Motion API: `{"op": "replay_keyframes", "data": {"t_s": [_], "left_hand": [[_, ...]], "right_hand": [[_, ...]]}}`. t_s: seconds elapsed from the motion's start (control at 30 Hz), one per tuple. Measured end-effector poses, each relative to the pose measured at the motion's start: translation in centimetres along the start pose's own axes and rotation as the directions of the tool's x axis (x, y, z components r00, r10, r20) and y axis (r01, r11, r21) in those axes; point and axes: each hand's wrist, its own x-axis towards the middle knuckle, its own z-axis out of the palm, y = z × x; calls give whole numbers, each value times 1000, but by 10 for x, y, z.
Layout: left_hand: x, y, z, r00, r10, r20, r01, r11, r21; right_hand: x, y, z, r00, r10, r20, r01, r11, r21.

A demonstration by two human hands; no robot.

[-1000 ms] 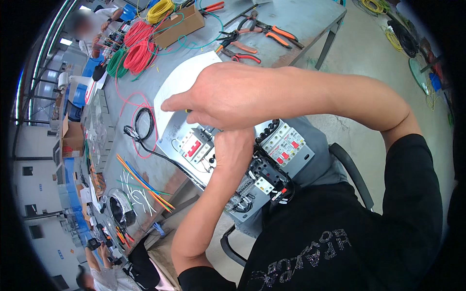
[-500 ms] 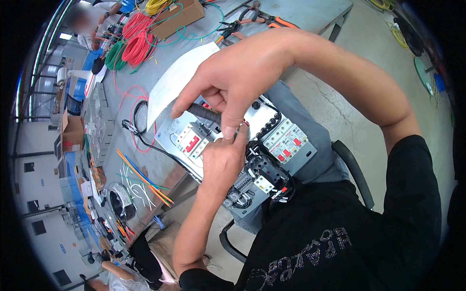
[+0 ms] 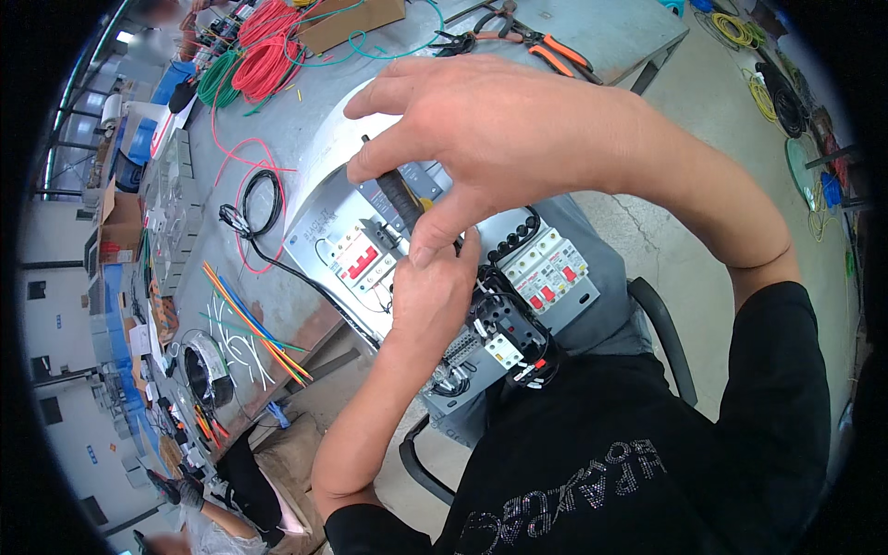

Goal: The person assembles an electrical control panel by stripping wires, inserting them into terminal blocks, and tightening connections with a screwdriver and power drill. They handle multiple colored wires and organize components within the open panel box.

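Note:
A metal mounting plate [image 3: 310, 242] with electrical parts rests on my lap and against the table edge. My right hand [image 3: 490, 139] arches over it, index finger and thumb about the dark handle of a screwdriver-like tool [image 3: 398, 196] with a yellow patch. Its tip is hidden. Just below, my left hand [image 3: 433, 294] is closed at the plate's middle, its fingertips near the right thumb; what they pinch is hidden. Beside it sits a breaker with red levers [image 3: 363, 263]. Right of it are smaller breakers [image 3: 548, 276] and a black terminal block [image 3: 513, 326] with bundled wires.
A paper sheet [image 3: 335, 153] lies behind the plate on the grey table [image 3: 277, 324]. Pliers [image 3: 555, 55], red wire coils [image 3: 266, 63], a black cable loop [image 3: 262, 205] and coloured wire strips [image 3: 254, 319] lie around. Another person's gloved hand [image 3: 190, 492] shows at lower left.
My right hand's fingers have lifted and loosened around the handle, which now stands steeper with its yellow patch showing. My left hand stays at the plate's middle. The view has shifted slightly.

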Motion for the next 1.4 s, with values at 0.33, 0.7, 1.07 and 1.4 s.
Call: {"op": "replay_keyframes", "data": {"t_s": [0.33, 0.7, 1.07, 1.4], "left_hand": [[5, 2, 1, 997, 26, 67, -28, 999, 25], [0, -5, 18, 999, 13, -37, -20, 978, -206], [-15, -11, 9, 953, 121, -277, -101, 991, 85], [-13, -8, 11, 970, 123, -209, -103, 989, 107]], "right_hand": [[8, -18, 7, 973, 193, 126, -174, 973, -150], [41, -1, 2, 931, -106, 348, -76, 879, 471], [36, -17, 27, 781, 97, 618, -620, 247, 745], [16, -40, 39, 769, 427, 476, -541, 36, 840]]}}
